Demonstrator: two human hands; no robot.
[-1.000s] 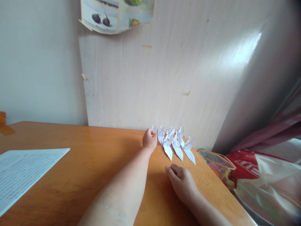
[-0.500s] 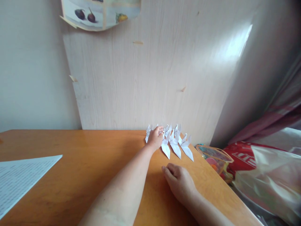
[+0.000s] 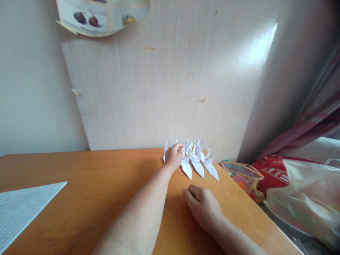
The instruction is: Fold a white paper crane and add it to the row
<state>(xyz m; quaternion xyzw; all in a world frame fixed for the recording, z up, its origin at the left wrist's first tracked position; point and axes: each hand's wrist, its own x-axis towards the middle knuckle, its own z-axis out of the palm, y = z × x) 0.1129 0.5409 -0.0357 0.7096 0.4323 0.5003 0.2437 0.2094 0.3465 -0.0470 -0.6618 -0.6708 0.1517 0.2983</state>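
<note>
Because they look folded from thin paper, the cranes (image 3: 197,167) should be very light and springy but easily crushed, so a soft pinch on a doubled, flat layer of the body would probably serve better than one on a narrow neck or pointed tip, which could bend or crease. They stand on the tabletop (image 3: 119,171) near its far edge, at 12 o'clock from the right grip (image 3: 203,206), three in front and others behind, packed closely enough that a nudge might topple a neighbour. The left grip (image 3: 174,157) is at the group's 9 o'clock side, fingers curled beside the head of the leftmost front crane (image 3: 186,171); the contact is hidden, so I cannot tell whether it is grasped. Loosely clenched, the right grip rests on the tabletop, with nothing seen in it. Room is tight at 12 o'clock, where the board (image 3: 170,88) rises just behind the back row, and at 4 o'clock, where the tabletop's side edge passes near the front row, with a basket (image 3: 258,171) beyond. Toward 9 o'clock the tabletop spreads widest, with a sheet (image 3: 29,209) at 8 o'clock, well apart from the left grip.
</note>
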